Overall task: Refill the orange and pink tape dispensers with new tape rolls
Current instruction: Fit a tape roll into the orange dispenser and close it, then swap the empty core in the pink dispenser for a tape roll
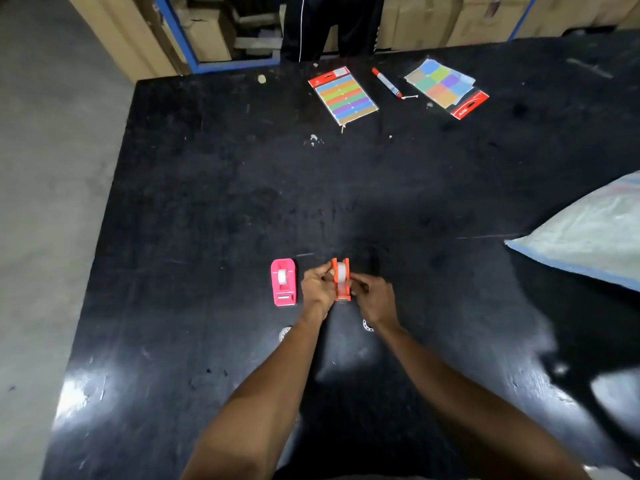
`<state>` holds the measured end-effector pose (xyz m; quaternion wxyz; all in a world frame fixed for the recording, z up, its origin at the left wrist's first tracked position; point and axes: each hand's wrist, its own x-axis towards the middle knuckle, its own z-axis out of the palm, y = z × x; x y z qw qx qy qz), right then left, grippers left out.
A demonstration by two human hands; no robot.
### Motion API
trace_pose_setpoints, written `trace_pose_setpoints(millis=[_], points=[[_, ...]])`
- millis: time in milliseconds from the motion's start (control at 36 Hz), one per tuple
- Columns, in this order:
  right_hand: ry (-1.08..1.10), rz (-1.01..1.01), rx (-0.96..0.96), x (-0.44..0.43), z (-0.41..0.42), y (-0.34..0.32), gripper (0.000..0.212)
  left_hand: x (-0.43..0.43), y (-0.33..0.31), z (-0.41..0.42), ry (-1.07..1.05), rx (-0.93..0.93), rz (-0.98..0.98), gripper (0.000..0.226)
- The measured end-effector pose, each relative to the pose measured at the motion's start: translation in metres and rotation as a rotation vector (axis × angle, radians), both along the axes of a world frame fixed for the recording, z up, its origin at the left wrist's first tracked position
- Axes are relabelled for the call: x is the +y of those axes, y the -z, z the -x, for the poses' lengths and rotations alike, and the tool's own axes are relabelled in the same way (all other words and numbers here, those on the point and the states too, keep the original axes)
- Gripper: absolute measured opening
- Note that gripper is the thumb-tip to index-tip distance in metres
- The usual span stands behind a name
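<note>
The orange tape dispenser [341,279] sits between my two hands on the black table [214,188], with a clear tape roll showing in its middle. My left hand [314,289] grips its left side and my right hand [372,296] grips its right side. The pink tape dispenser [283,282] lies flat just left of my left hand, a white roll in its slot. Two small white rolls or cores lie on the table, one [284,333] beside my left forearm and one [367,325] partly hidden under my right wrist.
At the far side lie two packs of coloured sticky notes [343,95] [445,86] and a red marker [387,82]. A grey sack [585,233] covers the right edge. A person in dark trousers [329,26] stands behind the table. The table's left edge drops to the floor.
</note>
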<state>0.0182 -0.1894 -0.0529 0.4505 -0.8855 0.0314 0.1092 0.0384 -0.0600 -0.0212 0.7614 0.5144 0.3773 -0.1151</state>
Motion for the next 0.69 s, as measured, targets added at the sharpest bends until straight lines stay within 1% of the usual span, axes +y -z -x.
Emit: trace_pose_setpoints(millis=[56, 111, 222, 361, 417, 444, 500, 528, 556, 583, 611, 639, 694], points=[[-0.007, 0.001, -0.008, 0.000, 0.000, 0.005, 0.028, -0.002, 0.004, -0.004, -0.074, 0.022, 0.074, 0.033], [0.000, -0.009, -0.009, 0.001, 0.001, 0.009, 0.027, -0.003, 0.013, -0.005, -0.156, 0.035, 0.145, 0.030], [0.025, -0.019, -0.021, 0.005, 0.000, 0.005, 0.026, -0.001, 0.019, -0.007, -0.248, 0.037, 0.173, 0.030], [0.028, 0.006, -0.037, 0.006, 0.000, 0.002, 0.024, -0.001, 0.009, -0.009, -0.340, 0.062, 0.236, 0.032], [0.014, 0.033, -0.033, 0.006, 0.000, 0.000, 0.024, -0.003, 0.010, -0.010, -0.352, 0.060, 0.224, 0.038], [0.011, 0.044, -0.028, 0.005, -0.001, -0.002, 0.024, -0.003, 0.013, -0.010, -0.351, 0.061, 0.208, 0.045], [0.005, 0.064, -0.017, 0.005, -0.002, -0.008, 0.026, -0.001, 0.018, -0.008, -0.292, 0.050, 0.175, 0.057], [0.002, 0.075, -0.012, 0.005, -0.002, -0.010, 0.027, 0.001, 0.020, -0.007, -0.259, 0.045, 0.155, 0.054], [0.009, 0.081, -0.009, 0.004, -0.002, -0.012, 0.026, 0.002, 0.023, -0.007, -0.170, 0.045, 0.086, 0.043], [0.026, 0.094, -0.021, 0.004, -0.002, -0.015, 0.024, 0.002, 0.017, -0.004, -0.053, 0.051, -0.030, 0.029], [0.051, 0.114, -0.051, 0.003, -0.001, -0.016, 0.023, 0.005, 0.015, -0.001, 0.033, 0.044, -0.188, 0.021], [0.078, 0.142, -0.088, 0.003, -0.001, -0.017, 0.021, 0.009, 0.007, 0.001, 0.084, 0.035, -0.327, 0.022], [0.119, 0.206, -0.176, 0.006, -0.001, -0.023, 0.017, 0.019, -0.011, 0.004, 0.158, -0.045, -0.458, 0.026]])
